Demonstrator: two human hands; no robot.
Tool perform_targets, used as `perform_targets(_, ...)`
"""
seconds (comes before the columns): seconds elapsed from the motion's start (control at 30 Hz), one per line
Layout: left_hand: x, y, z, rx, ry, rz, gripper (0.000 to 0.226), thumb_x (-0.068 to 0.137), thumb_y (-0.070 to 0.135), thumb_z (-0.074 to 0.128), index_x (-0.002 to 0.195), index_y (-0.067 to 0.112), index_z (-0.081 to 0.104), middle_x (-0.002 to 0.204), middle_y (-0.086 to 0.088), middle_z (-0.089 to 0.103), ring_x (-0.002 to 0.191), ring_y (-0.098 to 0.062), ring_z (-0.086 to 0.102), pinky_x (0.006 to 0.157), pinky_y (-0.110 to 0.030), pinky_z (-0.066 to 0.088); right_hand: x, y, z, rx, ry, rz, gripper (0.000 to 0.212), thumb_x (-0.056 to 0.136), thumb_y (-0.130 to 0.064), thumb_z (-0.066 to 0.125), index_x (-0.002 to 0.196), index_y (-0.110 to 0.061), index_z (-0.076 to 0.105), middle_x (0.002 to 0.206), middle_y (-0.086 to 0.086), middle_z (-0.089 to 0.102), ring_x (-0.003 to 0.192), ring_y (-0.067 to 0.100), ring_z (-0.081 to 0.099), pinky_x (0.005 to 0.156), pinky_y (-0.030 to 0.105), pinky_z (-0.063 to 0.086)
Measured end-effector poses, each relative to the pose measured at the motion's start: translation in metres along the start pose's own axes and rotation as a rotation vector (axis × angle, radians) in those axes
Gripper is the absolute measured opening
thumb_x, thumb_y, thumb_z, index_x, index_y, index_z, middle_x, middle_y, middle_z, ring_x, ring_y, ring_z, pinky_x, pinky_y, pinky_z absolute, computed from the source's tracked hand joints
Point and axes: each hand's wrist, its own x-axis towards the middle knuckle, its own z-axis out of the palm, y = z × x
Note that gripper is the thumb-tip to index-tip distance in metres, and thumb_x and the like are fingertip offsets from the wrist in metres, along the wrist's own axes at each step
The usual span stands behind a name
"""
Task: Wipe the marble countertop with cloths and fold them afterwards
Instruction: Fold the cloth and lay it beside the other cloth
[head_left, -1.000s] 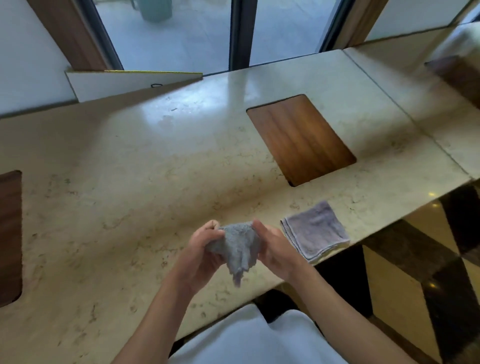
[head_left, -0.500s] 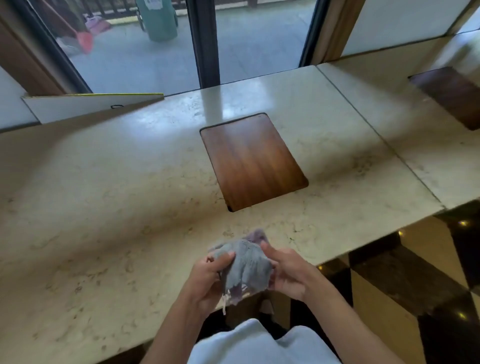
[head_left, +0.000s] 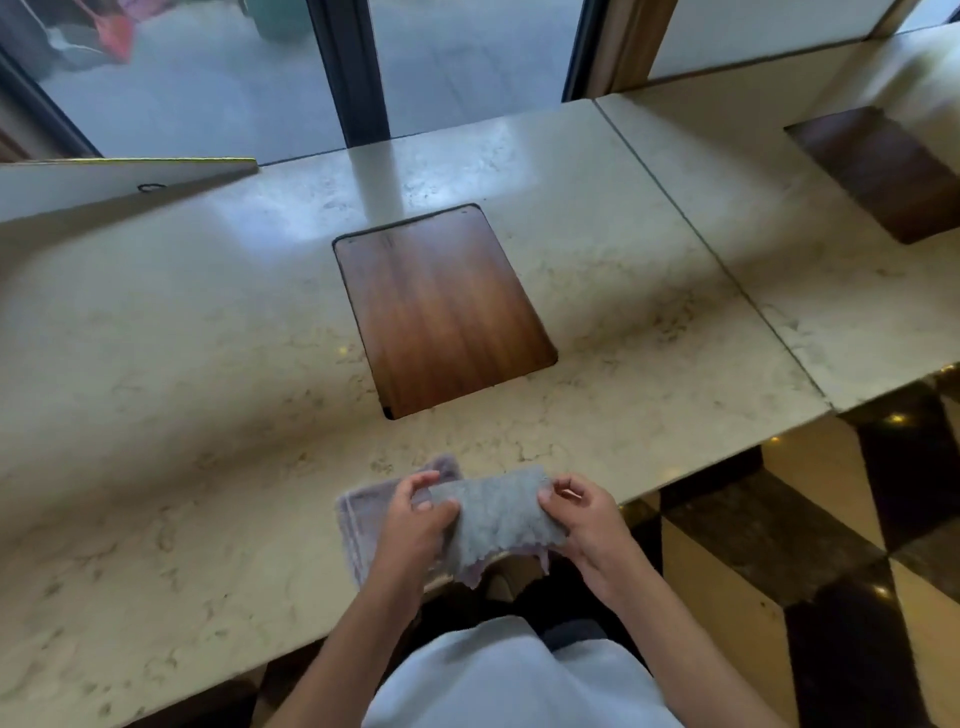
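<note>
A grey cloth (head_left: 498, 519) is stretched flat between my two hands just above the front edge of the marble countertop (head_left: 182, 389). My left hand (head_left: 415, 525) pinches its left side, and my right hand (head_left: 582, 519) pinches its right side. The cloth's lower edge hangs ragged over the counter's edge. Under my left hand lies a folded purple-grey cloth (head_left: 363, 506), mostly hidden by that hand and the held cloth.
A wooden inset panel (head_left: 441, 306) sits in the counter beyond my hands. A second wooden panel (head_left: 878, 171) lies at the far right. A white board (head_left: 119, 179) leans at the back left. Windows stand behind, and tiled floor (head_left: 831, 545) lies to the right.
The bunched grey cloth has been pulled out flat between my hands. The view has shifted, so the folded cloth now lies under my left hand instead of to the right.
</note>
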Motion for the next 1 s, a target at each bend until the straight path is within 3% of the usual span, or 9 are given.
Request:
perform_targets(0.17, 0.008, -0.01, 0.045, -0.014, 0.016, -0.072, 0.04, 0.085, 0.007, 0.062, 0.115, 0.031, 0.052, 0.104, -0.008, 0.063, 0.092, -0.025, 0.064, 0.049, -0.027, 0.054, 0.016, -0.003, -0.037, -0.42, 0.105, -0.103, 0.011, 0.101, -0.02, 0.062, 0.09, -0.018, 0.064, 0.091, 0.019, 0.071, 0.077, 0.017, 0.068, 0.065, 0.032, 0.052)
perform_targets(0.3, 0.024, -0.007, 0.071, -0.02, 0.154, -0.056, 0.045, 0.082, 0.003, 0.061, 0.117, 0.028, 0.049, 0.093, -0.008, 0.066, 0.074, -0.024, 0.062, 0.047, -0.032, 0.046, 0.049, -0.021, -0.045, -0.637, 0.082, -0.176, 0.007, 0.102, -0.02, 0.057, 0.096, -0.016, 0.058, 0.088, 0.014, 0.068, 0.075, 0.016, 0.062, 0.064, 0.032, 0.048)
perform_targets(0.4, 0.033, 0.0, 0.087, -0.052, 0.248, 0.041, 0.04, 0.085, 0.007, 0.06, 0.115, 0.031, 0.049, 0.104, -0.007, 0.069, 0.085, -0.025, 0.07, 0.061, -0.039, 0.058, 0.075, -0.035, -0.041, -0.787, 0.06, -0.233, 0.005, 0.102, -0.023, 0.054, 0.098, -0.02, 0.055, 0.089, -0.001, 0.065, 0.081, 0.014, 0.064, 0.07, 0.038, 0.054)
perform_targets(0.5, 0.035, 0.003, 0.101, 0.148, 0.362, 0.063, 0.036, 0.089, 0.011, 0.059, 0.116, 0.03, 0.045, 0.109, -0.001, 0.063, 0.092, -0.019, 0.063, 0.071, -0.038, 0.057, 0.091, -0.04, -0.041, -0.969, 0.087, -0.175, 0.011, 0.103, -0.028, 0.05, 0.093, -0.023, 0.05, 0.083, -0.006, 0.058, 0.074, 0.009, 0.057, 0.065, 0.036, 0.05)
perform_targets(0.57, 0.031, -0.004, 0.11, 0.348, 0.442, 0.074, 0.032, 0.088, 0.011, 0.057, 0.109, 0.03, 0.041, 0.101, -0.001, 0.061, 0.092, -0.018, 0.059, 0.073, -0.037, 0.053, 0.094, -0.039, -0.044, -1.047, 0.068, -0.14, 0.016, 0.103, -0.03, 0.051, 0.09, -0.022, 0.049, 0.082, -0.002, 0.059, 0.072, 0.012, 0.057, 0.058, 0.032, 0.046)
perform_targets(0.7, 0.023, -0.02, 0.124, 0.568, 0.504, 0.097, 0.029, 0.09, 0.015, 0.057, 0.106, 0.026, 0.036, 0.082, 0.003, 0.056, 0.071, -0.012, 0.055, 0.053, -0.028, 0.039, 0.091, -0.038, -0.055, -1.1, 0.023, -0.082, 0.019, 0.101, -0.03, 0.054, 0.095, -0.012, 0.05, 0.089, 0.008, 0.063, 0.075, 0.022, 0.058, 0.059, 0.035, 0.043)
perform_targets(0.83, 0.025, -0.023, 0.128, 0.621, 0.562, 0.113, 0.033, 0.091, 0.015, 0.063, 0.114, 0.021, 0.041, 0.088, -0.002, 0.061, 0.077, -0.022, 0.061, 0.058, -0.036, 0.049, 0.086, -0.038, -0.062, -1.072, 0.001, -0.07, 0.019, 0.1, -0.022, 0.057, 0.087, -0.014, 0.046, 0.086, 0.011, 0.062, 0.079, 0.034, 0.068, 0.068, 0.05, 0.061)
perform_targets(1.0, 0.022, -0.029, 0.12, 0.553, 0.573, 0.132, 0.032, 0.087, 0.009, 0.07, 0.1, 0.022, 0.044, 0.081, -0.003, 0.062, 0.073, -0.018, 0.062, 0.061, -0.035, 0.055, 0.085, -0.036, -0.07, -1.055, -0.027, -0.025, 0.023, 0.098, -0.015, 0.061, 0.081, -0.014, 0.047, 0.087, 0.021, 0.071, 0.081, 0.04, 0.071, 0.073, 0.051, 0.059)
